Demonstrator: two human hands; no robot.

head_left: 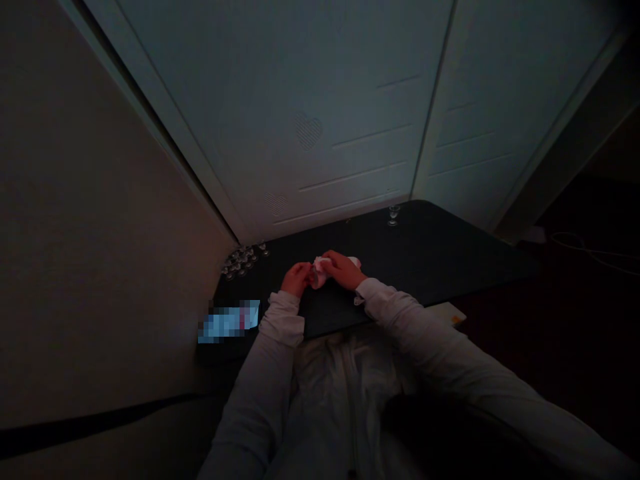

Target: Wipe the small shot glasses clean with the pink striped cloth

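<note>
The scene is very dim. Both hands meet over a dark table (pixel 425 260). My left hand (pixel 296 278) is curled shut around something small that I cannot make out. My right hand (pixel 343 268) is closed on a pale crumpled cloth (pixel 321 269), which is pressed against whatever the left hand holds. Both arms wear light long sleeves.
Several small clear glasses (pixel 241 261) cluster at the table's back left corner. One stemmed glass (pixel 393 215) stands alone at the far edge. A blurred bright object (pixel 229 321) lies at the front left. Pale cupboard doors (pixel 350 113) rise behind; a cable (pixel 595 252) lies on the floor right.
</note>
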